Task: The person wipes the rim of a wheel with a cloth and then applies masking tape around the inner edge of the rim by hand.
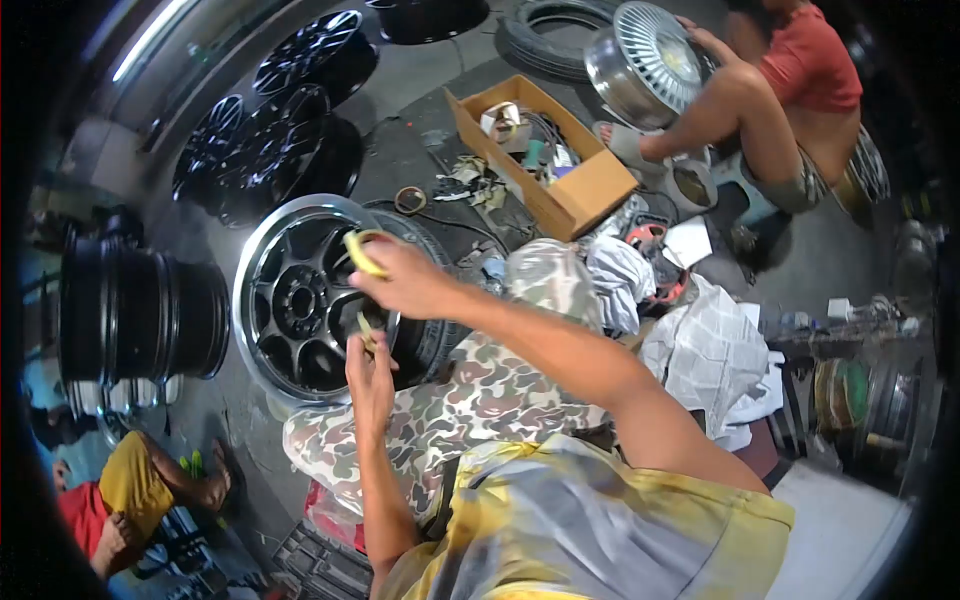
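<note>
The right hand is above the right part of the dark-spoked wheel rim, its grip closed around a yellow tape roll. The left hand is at the lower right of the wheel rim, its grip narrow, with fingertips pinched on a short pale-yellow strip. Whether the strip joins the roll cannot be told.

The wheel rim, with its polished outer lip, lies face up in front of the person, and a black tyre shows along its right side. The person's camouflage trousers are just beside the wheel rim, at its lower right. On the floor just above the wheel rim is another tape roll, brownish. Further to the upper right of it stands an open cardboard box holding mixed items, with scraps near its side.

Black wheels stand above the wheel rim, and a black wheel barrel is to its left. Well apart at its upper right, a seated co-worker holds a silver wheel; another person sits at its lower left.
</note>
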A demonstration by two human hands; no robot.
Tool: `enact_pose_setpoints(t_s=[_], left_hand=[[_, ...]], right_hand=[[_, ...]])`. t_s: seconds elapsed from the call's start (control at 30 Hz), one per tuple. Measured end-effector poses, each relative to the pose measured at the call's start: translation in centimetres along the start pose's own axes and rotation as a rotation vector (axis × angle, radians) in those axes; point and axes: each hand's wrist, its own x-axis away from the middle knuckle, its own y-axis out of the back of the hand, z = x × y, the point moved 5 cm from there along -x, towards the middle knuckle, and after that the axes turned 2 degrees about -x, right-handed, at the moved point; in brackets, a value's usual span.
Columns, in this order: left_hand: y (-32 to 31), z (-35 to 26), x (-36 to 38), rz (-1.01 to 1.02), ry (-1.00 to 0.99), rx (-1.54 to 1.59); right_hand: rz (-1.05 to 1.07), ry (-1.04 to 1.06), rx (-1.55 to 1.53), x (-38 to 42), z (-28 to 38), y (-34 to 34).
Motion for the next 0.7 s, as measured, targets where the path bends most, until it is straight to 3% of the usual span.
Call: enact_pose_setpoints(t_s=[0.03, 0.07, 0.17, 0.27, 0.4, 0.47, 0.7], left_hand=[[-0.7, -0.1, 0.9, 0.026, -0.065, -0.094], [-1.4, 0.5, 2.1, 0.003, -0.028, 0.022], [-2.5, -0.3, 4.5, 0.147, 0.174, -0.113], [-2.4, -0.1, 5.4, 0.064, 0.251, -0.079], [-2.8, -0.7, 5.2, -0.015, 0.138, 0.006], [-3.5, -1.4, 5.6, -0.072, 0.220, 0.042], [-5.8, -0.3, 5.4, 0.125, 0.126, -0.224]], right_hand=[[0.033, -0.033, -0.075, 0.0, 1.0, -0.4], [-0.005, 0.068, -0.072, -0.2, 1.8, -1.0], [0.007, 0.205, -0.101, -0.5, 3.9, -2.4], [-0.024, 0.265, -0.144, -0.7, 5.3, -2.6], [-0.128, 0.200, -0.168, -1.0, 5.1, -2.5], [-0.112, 0.178, -0.160, -1.4, 5.1, -2.2], [-0.137, 0.212, -0.130, -1.1, 6.2, -1.0]])
